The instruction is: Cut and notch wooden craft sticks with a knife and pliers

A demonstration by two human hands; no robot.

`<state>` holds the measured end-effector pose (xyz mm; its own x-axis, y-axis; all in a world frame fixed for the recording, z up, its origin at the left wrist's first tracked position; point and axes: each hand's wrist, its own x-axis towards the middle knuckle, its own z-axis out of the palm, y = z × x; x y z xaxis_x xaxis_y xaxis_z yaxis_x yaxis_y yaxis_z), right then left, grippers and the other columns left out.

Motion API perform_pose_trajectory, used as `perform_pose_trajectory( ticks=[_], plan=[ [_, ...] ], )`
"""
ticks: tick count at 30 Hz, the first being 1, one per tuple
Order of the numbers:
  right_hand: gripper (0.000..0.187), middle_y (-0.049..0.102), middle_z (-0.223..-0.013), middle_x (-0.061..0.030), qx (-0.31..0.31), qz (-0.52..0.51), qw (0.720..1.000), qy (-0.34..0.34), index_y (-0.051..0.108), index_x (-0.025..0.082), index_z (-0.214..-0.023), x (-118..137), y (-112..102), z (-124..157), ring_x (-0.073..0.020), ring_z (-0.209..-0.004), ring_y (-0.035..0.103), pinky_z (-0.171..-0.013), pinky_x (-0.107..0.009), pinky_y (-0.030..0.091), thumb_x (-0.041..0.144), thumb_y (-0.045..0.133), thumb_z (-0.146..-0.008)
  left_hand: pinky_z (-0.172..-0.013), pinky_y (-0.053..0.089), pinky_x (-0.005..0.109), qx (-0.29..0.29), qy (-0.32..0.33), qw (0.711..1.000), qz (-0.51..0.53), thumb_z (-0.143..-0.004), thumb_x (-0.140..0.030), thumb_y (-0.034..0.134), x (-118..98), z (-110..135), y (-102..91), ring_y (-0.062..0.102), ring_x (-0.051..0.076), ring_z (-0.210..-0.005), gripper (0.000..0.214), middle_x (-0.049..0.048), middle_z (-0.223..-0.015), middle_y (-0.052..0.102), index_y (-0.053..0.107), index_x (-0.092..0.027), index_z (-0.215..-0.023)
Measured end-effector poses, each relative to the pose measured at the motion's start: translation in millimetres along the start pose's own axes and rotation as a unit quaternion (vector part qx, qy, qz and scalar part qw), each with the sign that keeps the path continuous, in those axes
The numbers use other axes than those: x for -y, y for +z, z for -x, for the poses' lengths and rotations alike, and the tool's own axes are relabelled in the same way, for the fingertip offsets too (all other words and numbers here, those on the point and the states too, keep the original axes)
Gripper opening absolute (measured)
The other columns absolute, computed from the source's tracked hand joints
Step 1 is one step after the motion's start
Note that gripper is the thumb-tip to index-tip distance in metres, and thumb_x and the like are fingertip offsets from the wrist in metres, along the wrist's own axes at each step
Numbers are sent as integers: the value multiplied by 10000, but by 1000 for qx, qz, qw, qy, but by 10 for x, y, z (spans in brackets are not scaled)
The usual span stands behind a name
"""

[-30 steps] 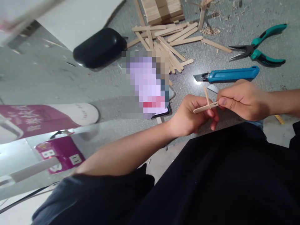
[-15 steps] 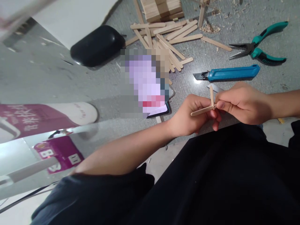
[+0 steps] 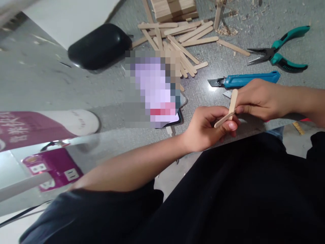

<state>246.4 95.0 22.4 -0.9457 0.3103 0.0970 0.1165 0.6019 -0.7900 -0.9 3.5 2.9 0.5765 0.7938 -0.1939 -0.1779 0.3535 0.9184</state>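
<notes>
Two wooden craft sticks meet at an angle between my hands near the table's front edge. One craft stick (image 3: 233,101) points up and shows its flat face; the other craft stick (image 3: 223,120) slants down to the left. My left hand (image 3: 209,125) is closed on the sticks, with its thumb near the joint. My right hand (image 3: 257,100) is closed at the joint from the right, thumb and finger pinched there. Just behind the right hand lies a blue utility knife (image 3: 250,80), blade out to the left. A thin metal blade (image 3: 227,94) is partly hidden beside that hand.
Loose craft sticks (image 3: 188,51) lie scattered behind a blurred phone (image 3: 154,88). Further back is a bundle of sticks (image 3: 175,10). Green-handled pliers (image 3: 275,52) rest at the right. A black case (image 3: 100,45) and a purple power socket (image 3: 54,167) are at the left.
The joined sticks have turned, so the upper one now shows its broad face. My right hand has shifted slightly up and my left thumb now shows near the joint. The whole view has drifted slightly.
</notes>
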Motion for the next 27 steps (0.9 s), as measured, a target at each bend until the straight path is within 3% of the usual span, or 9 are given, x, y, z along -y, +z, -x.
perform_pose_trajectory(
  ticks=[6,13,20,27],
  plan=[
    [423,658,-814,38,-26,32,999,18,735,206,-1112,-15,65,19,-118,-709,606,-734,-286,407,464,454,-1294,-424,548,224,-26,-46,998,41,-866,-736,1017,-34,-25,50,634,111,-448,619,23,-670,773,773,-168,-843],
    [598,712,-811,6,-41,38,998,15,774,219,-1050,75,129,38,-133,-735,695,-697,-300,416,556,350,-1304,-547,663,226,-10,-13,995,101,-907,-611,1036,37,-15,56,753,137,-578,516,26,-705,792,790,-168,-814],
    [692,662,-766,28,-65,76,995,-4,771,227,-1045,85,156,79,-110,-691,631,-686,-307,364,598,249,-1308,-488,643,209,-8,7,992,126,-894,-662,1027,37,41,71,763,141,-540,565,21,-708,785,782,-178,-736],
    [690,690,-771,20,-60,94,993,-29,755,240,-1024,51,112,64,-130,-683,610,-678,-328,385,557,212,-1308,-473,630,176,-19,11,987,160,-937,-556,1029,117,83,51,778,127,-549,453,15,-740,803,832,-186,-765]
  ],
)
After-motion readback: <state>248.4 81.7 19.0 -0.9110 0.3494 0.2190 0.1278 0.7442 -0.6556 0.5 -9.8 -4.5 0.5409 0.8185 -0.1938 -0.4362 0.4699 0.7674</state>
